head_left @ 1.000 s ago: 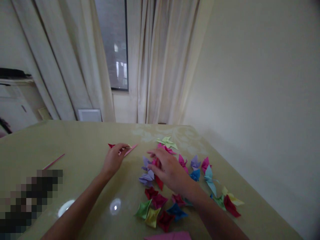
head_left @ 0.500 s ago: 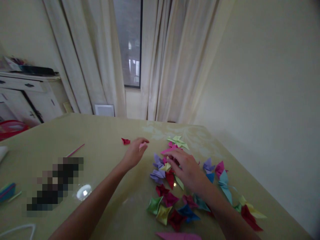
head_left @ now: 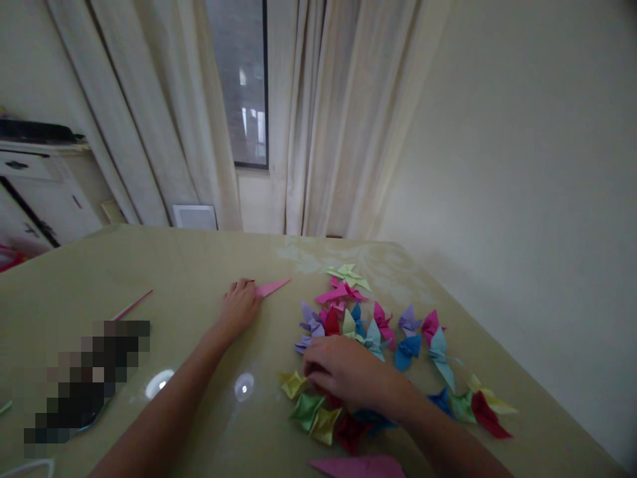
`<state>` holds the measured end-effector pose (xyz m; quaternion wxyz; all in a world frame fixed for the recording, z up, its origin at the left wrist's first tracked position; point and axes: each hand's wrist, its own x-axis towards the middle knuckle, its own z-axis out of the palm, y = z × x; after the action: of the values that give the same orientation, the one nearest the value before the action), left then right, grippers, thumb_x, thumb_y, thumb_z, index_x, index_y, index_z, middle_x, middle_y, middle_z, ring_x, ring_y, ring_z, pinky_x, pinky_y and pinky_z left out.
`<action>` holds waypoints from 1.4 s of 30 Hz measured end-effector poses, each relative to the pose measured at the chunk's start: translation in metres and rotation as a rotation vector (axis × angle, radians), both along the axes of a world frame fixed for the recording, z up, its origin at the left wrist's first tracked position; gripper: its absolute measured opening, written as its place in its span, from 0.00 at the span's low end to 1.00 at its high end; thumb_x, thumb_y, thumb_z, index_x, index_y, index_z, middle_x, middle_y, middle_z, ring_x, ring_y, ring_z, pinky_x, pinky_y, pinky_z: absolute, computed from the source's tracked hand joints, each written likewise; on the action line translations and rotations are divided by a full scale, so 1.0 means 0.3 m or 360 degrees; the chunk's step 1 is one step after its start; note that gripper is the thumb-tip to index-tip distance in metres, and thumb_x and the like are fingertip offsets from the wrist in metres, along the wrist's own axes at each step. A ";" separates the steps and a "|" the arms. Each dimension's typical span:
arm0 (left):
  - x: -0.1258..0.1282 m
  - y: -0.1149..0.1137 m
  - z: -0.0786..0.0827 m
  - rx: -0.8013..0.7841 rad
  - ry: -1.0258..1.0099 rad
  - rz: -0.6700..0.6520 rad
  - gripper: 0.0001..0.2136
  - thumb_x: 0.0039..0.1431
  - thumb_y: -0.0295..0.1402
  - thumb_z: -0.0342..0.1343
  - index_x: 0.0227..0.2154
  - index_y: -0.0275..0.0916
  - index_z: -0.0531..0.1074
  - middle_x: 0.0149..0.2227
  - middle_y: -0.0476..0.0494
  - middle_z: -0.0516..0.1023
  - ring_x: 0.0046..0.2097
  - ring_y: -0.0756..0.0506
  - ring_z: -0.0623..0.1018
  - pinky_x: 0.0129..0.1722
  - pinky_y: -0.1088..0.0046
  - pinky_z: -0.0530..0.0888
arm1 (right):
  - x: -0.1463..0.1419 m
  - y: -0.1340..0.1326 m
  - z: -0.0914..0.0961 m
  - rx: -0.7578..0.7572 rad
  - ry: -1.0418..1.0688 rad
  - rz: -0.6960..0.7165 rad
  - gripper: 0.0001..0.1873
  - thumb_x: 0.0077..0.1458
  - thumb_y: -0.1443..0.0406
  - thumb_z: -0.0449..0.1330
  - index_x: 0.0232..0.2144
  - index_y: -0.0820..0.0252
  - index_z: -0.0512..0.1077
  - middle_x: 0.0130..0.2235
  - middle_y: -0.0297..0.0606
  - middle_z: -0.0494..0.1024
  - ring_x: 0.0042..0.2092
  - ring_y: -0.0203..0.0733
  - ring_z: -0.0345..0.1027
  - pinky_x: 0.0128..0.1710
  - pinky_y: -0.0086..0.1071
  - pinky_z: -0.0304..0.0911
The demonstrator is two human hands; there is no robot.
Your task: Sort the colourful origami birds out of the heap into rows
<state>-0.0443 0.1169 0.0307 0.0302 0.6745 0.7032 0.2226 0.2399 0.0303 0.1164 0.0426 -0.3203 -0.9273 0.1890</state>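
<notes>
Left hand (head_left: 239, 309) touching pink folded paper (head_left: 272, 287), right hand (head_left: 348, 372) curled over colourful paper flowers (head_left: 375, 340), both grips unclear

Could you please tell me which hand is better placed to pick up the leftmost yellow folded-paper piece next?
Probably the right hand: its fingertips appear close beside the leftmost yellow folded-paper piece. The left hand is farther away, at the long, pointed pink folded paper.
</notes>
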 end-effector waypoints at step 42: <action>0.112 -0.308 0.077 -0.0278 0.0653 -0.0175 0.18 0.65 0.19 0.45 0.49 0.34 0.77 0.52 0.29 0.79 0.55 0.37 0.79 0.54 0.61 0.76 | 0.272 -0.604 -0.368 0.0694 0.1523 -0.0965 0.06 0.69 0.66 0.58 0.40 0.55 0.76 0.32 0.35 0.76 0.28 0.37 0.70 0.28 0.27 0.66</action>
<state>-0.0107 0.0245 0.0538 -0.0430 0.7379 0.6733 0.0170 0.3215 -0.1509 0.0061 0.5713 -0.4335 -0.6901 0.0972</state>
